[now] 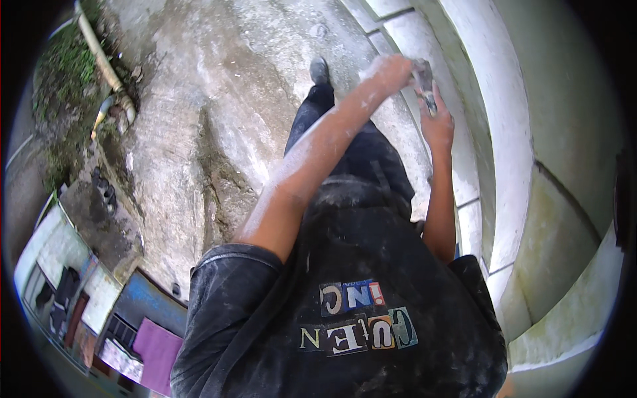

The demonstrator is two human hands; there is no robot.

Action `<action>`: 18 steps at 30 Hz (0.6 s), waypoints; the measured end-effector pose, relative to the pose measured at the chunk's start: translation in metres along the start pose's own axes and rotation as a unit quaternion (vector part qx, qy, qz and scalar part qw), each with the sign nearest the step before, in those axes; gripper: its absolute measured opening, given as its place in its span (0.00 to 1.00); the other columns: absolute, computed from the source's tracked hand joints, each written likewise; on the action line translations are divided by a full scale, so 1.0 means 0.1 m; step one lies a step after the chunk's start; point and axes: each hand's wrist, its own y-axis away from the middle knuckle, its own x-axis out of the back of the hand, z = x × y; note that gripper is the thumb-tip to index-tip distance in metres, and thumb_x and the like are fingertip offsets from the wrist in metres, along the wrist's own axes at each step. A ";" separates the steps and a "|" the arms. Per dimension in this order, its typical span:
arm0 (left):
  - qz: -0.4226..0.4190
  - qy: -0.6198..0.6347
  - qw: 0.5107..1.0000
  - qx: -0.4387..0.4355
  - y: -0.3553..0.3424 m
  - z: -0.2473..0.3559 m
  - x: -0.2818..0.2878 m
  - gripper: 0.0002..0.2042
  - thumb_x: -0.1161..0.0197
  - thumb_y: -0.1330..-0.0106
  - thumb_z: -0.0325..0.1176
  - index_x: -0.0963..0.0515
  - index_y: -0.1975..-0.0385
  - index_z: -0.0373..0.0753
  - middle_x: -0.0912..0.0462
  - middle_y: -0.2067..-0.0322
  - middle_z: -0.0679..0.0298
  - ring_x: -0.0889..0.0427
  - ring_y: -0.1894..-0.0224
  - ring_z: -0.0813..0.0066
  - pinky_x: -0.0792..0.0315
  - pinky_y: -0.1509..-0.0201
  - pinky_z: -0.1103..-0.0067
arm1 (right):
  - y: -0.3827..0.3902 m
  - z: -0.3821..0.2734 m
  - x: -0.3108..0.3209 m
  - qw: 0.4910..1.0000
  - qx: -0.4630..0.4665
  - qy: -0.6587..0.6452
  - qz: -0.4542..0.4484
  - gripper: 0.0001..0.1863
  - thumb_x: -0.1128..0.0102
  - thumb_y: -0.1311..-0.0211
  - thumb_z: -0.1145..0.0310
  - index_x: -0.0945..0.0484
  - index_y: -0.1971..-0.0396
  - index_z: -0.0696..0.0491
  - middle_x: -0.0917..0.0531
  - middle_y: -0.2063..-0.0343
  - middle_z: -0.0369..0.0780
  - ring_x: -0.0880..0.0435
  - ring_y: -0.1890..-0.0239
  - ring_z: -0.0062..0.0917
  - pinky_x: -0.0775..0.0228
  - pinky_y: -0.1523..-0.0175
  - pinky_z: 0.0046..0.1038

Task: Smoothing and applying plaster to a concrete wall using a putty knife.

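Near the upper right, a grey, dusty metal tool (424, 78) is held between both hands, beside the pale wall. My left hand (391, 74), streaked with white powder along the forearm, is closed at the tool's upper end. My right hand (438, 126) grips it from below, fingers wrapped round its narrower part. The tool's exact kind is unclear, and its upper end is partly covered by my left fingers. My dark, dust-marked shirt and trousers fill the lower middle.
A stepped white plastered wall (504, 199) curves along the right. Rough, stained concrete ground (172, 132) spreads left of my legs and dark boot (318, 69). At the far left lie pipes (103, 60) among greenery, and a building with a purple cloth (156, 355) stands lower left.
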 end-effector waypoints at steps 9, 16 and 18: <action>0.124 0.049 0.988 -0.073 0.20 -0.07 -0.42 0.28 0.34 0.40 0.51 0.26 0.38 0.56 0.22 0.41 0.70 0.15 0.50 0.66 0.19 0.54 0.67 | 0.04 -0.11 -0.09 0.999 -0.017 0.030 -0.022 0.32 0.42 0.32 0.52 0.36 0.29 0.37 0.19 0.48 0.53 0.21 0.46 0.54 0.29 0.41 0.45; 0.155 0.043 0.980 -0.117 0.14 -0.23 -0.55 0.32 0.40 0.40 0.57 0.31 0.33 0.60 0.31 0.32 0.73 0.15 0.52 0.67 0.19 0.51 0.72 | 0.04 -0.18 -0.20 0.997 -0.011 0.049 0.059 0.30 0.43 0.31 0.47 0.31 0.31 0.37 0.17 0.50 0.53 0.19 0.50 0.55 0.27 0.45 0.46; 0.180 0.045 0.974 -0.132 0.14 -0.26 -0.56 0.32 0.40 0.39 0.57 0.30 0.33 0.60 0.30 0.32 0.73 0.15 0.53 0.68 0.19 0.52 0.73 | 0.04 -0.29 -0.18 0.995 -0.039 0.072 0.053 0.29 0.45 0.30 0.46 0.31 0.31 0.36 0.17 0.51 0.53 0.18 0.51 0.55 0.26 0.46 0.46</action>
